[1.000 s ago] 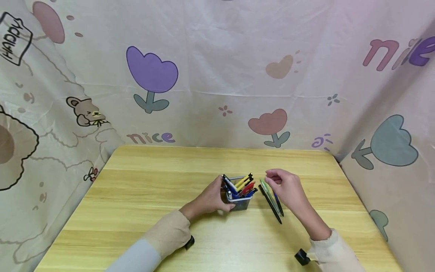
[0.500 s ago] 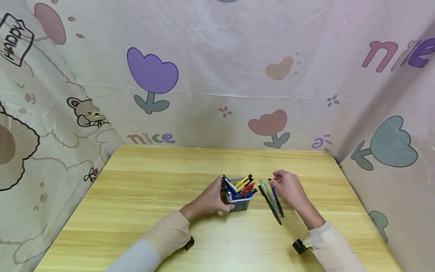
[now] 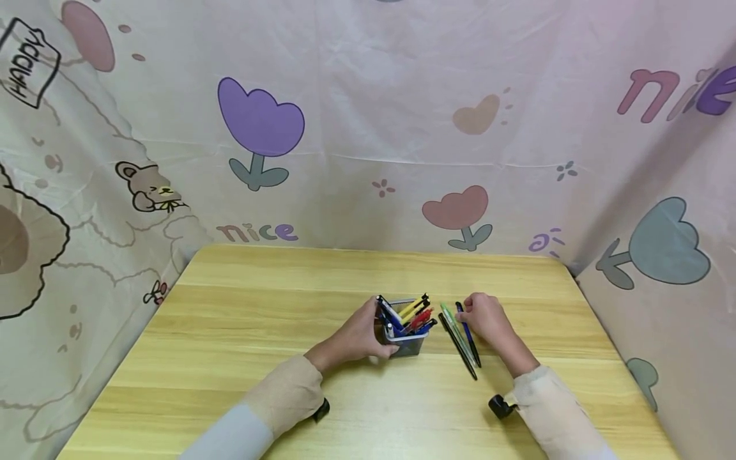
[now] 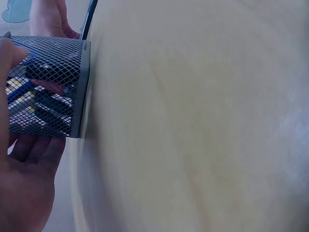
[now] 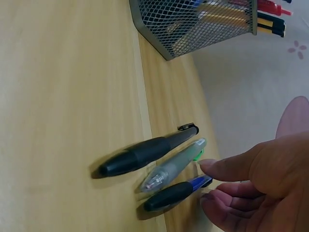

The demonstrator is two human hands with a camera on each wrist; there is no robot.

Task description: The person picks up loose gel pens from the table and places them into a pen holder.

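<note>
My left hand [image 3: 362,332] grips the side of a dark mesh pen holder [image 3: 407,347], thumb at the near side and fingers behind it. In the left wrist view, the fingers [image 4: 41,150] wrap under the mesh. Blue, yellow, red and white pens [image 3: 411,314] stand tilted inside it. My right hand [image 3: 485,317] is low at the upper end of a blue pen with a black grip [image 5: 176,193]. Its thumb and fingertips stand apart, one on each side of the pen's end. Beside that pen lie a clear green pen [image 5: 174,164] and a black pen [image 5: 145,152].
The wooden table [image 3: 259,300] reaches back to a printed cloth [image 3: 356,96] hung behind it and along both sides. A black wrist device [image 3: 501,407] sits by the right sleeve, and another [image 3: 321,410] by the left one.
My right hand has moved right and down from above the green pen to the upper end of the blue pen. The left hand and the pen holder have stayed in place.
</note>
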